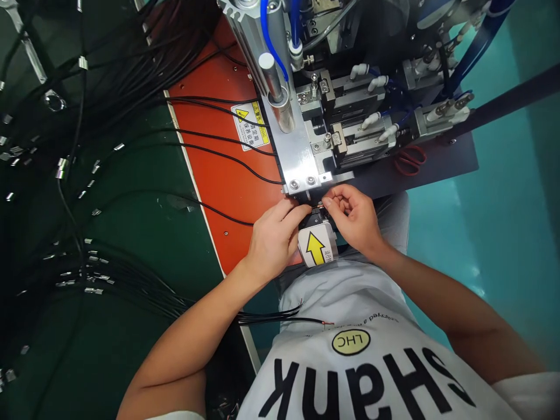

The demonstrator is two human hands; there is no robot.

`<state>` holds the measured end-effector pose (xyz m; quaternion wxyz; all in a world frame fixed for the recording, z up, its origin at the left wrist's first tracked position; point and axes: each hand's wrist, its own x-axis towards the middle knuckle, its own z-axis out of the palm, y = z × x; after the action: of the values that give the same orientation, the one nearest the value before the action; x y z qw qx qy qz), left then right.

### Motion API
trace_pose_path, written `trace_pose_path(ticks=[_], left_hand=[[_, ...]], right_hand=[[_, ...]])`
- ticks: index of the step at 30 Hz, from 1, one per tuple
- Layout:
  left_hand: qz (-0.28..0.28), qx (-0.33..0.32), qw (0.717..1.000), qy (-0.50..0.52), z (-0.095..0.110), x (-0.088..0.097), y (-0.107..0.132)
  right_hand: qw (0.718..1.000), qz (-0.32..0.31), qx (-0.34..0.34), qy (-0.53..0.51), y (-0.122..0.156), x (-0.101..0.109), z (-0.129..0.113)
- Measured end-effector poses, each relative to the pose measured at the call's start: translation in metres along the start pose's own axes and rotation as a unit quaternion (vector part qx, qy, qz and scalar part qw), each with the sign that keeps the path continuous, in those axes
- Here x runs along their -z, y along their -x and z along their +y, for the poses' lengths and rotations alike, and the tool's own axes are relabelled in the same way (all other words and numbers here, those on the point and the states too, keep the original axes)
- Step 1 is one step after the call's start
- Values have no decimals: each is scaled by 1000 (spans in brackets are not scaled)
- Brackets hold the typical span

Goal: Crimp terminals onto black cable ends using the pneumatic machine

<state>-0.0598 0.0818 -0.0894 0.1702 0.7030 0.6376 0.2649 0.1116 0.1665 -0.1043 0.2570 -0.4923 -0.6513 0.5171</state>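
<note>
Both hands are at the front of a metal machine (301, 146), just below its silver plate. My left hand (273, 236) has its thumb and fingers closed on a thin black cable (227, 216), which runs in from the left and passes under the hand. Thumb and fingertips of my right hand (354, 219) are pinched close by, on a tiny piece I cannot make out. Between the hands is a small black fixture (317, 217). Below it sits a white plate with a yellow arrow (315, 248). The fingertips partly hide the cable's end.
Several black cables lie over the orange base (201, 175) and dark green table (144, 233), many with shiny metal ends. A cable bundle (271, 317) reaches the lap, bare wires showing. Red-handled scissors (409, 160) lie at right, a wrench (32, 58) upper left.
</note>
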Motion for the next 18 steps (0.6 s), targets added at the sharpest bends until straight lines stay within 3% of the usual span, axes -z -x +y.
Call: trace_pose_path(ticks=[5,7,11,14,16,18], left_hand=[[4,0,1000,-12,0,-1,1],[7,-5,1000,-29,0,-1,1],[35,-10,994,-101,2,0,3],[45,-4,994,-97,4,1,5],[35,2,998,-50,5,2,6],[33,24,999,-6,5,4,9]], right_hand=[[983,-65,-138,-106,-4,-1,16],[979,-77,-153,-114,-3,2,16],[999,-22,1,23,8,16,1],[985,-44,90,143,16,22,-4],[983,-44,91,153,16,22,0],[994,-40,43,91,11,20,4]])
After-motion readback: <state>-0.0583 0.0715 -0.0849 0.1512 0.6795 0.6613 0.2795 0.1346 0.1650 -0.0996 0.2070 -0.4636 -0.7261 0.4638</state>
